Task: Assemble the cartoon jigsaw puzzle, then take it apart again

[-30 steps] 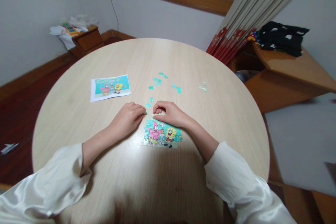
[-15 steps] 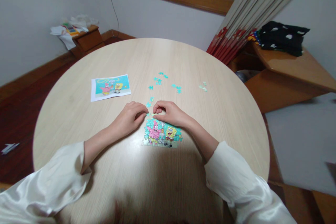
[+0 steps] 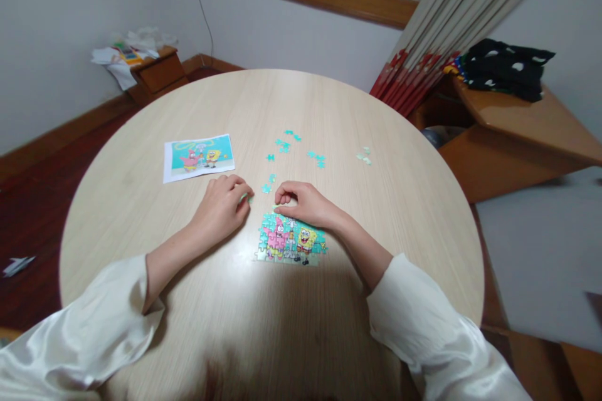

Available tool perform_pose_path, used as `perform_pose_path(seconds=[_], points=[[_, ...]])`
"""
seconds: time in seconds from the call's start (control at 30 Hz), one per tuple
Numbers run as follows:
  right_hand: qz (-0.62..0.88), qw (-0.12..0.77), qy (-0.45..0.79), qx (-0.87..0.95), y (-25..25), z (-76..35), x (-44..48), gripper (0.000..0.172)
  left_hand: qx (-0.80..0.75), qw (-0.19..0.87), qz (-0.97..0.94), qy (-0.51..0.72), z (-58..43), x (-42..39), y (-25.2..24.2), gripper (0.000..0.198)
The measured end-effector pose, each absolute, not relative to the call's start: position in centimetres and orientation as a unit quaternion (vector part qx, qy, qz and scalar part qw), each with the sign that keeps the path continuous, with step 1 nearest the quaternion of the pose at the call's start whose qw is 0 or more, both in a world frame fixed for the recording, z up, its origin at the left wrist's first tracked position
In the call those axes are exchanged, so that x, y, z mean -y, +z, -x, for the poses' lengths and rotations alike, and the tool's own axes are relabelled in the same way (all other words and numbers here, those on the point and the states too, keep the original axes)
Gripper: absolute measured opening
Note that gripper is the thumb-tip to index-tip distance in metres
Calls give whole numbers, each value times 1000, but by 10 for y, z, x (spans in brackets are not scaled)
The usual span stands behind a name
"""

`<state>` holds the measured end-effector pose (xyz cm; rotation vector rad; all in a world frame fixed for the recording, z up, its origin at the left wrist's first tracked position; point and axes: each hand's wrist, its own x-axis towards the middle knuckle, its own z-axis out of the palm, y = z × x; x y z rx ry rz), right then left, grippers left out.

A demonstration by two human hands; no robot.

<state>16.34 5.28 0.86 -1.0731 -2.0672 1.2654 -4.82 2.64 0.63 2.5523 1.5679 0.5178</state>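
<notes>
The puzzle [image 3: 291, 239] lies flat on the table [image 3: 329, 113] just before the person. It is a partly built cartoon scene with a pink figure, a yellow figure and a teal ground, and its top edge is ragged. The right hand [image 3: 303, 203] is curled, thumb and forefinger tips together on that top edge; I cannot tell if they hold anything. The left hand [image 3: 221, 210], just left of the puzzle, is curled around a pale green piece [image 3: 244, 197]. Farther off lie loose pieces [image 3: 282, 144] in teal, and to the left the picture [image 3: 198, 156].
</notes>
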Motion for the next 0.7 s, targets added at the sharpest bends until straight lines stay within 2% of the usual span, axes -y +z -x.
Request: perform_pose_path(seconds=[0.17,0.3,0.53,0.7], points=[[387,249,460,759,8,-163,-52,10,-458,61,-872,161,36,-20,7,35],[389,248,461,758,8,-163,-52,9,-438,68,-886,137,34,-20,8,32],[388,243,452,766,9,-163,-54,10,-472,63,-856,201,40,-25,2,25],[391,238,450,767,11,-163,-52,10,-476,88,-852,198,40,-27,-4,21]])
